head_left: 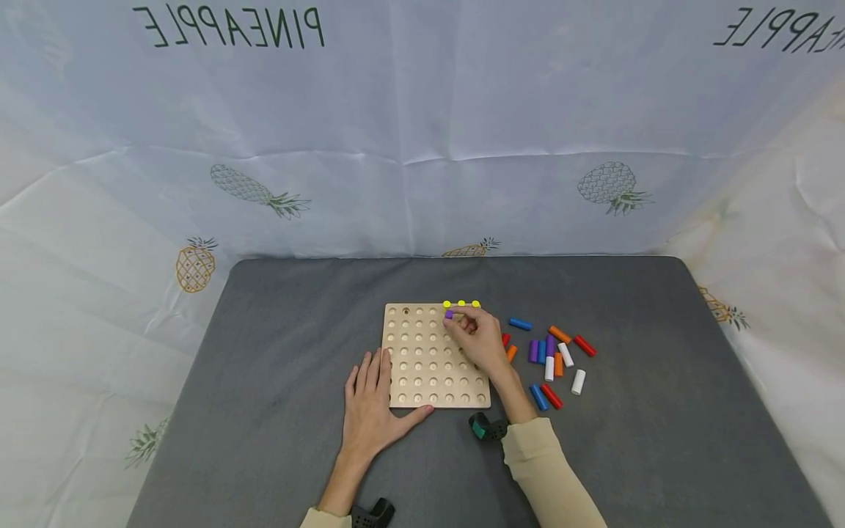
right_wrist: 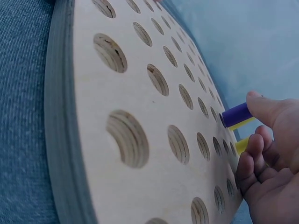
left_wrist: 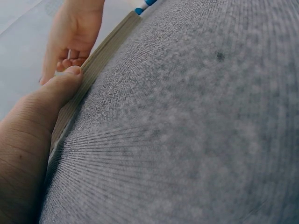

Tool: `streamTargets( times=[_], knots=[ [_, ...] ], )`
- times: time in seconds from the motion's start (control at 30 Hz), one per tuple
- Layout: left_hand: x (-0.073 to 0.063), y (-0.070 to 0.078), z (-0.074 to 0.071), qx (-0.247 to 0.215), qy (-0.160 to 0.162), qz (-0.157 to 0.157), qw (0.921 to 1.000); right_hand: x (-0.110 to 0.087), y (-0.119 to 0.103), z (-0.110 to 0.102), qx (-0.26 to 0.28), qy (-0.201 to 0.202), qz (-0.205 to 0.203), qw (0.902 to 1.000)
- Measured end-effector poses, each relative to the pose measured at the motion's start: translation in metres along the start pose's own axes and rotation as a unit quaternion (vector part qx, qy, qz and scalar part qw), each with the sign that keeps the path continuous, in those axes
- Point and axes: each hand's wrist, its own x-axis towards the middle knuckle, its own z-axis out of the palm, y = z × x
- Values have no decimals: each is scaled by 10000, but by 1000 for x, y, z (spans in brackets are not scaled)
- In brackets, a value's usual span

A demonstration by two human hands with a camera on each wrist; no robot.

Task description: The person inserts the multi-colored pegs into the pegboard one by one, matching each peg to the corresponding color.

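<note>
A square wooden pegboard (head_left: 416, 359) with rows of round holes lies on the grey cloth. My right hand (head_left: 477, 339) pinches a purple peg (right_wrist: 237, 115) between thumb and finger, its lower end right at a hole near the far edge. Yellow pegs (head_left: 461, 303) stand in the far row at the right, just beyond the purple one. My left hand (head_left: 371, 403) rests flat with spread fingers at the board's near left corner. In the left wrist view its thumb (left_wrist: 70, 81) lies along the board's near edge (left_wrist: 96, 60).
Right of the board lie loose pegs: red (head_left: 584, 345), orange (head_left: 560, 334), blue (head_left: 520, 324), white (head_left: 578, 382) and purple (head_left: 533, 350). The right forearm passes close to them. A pineapple-print curtain (head_left: 422, 205) hangs behind the grey table (head_left: 297, 308).
</note>
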Motion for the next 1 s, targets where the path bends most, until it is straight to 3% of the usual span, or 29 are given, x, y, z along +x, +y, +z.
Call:
streamTargets(
  times=[0.27, 1.0],
  knots=[
    [0, 0, 0, -25, -43, -25, 10000, 1, 1, 1, -43, -24, 166, 9999],
    [0, 0, -1, -96, 6, -3, 10000, 1, -2, 3, -254, -116, 71, 9996]
  ],
)
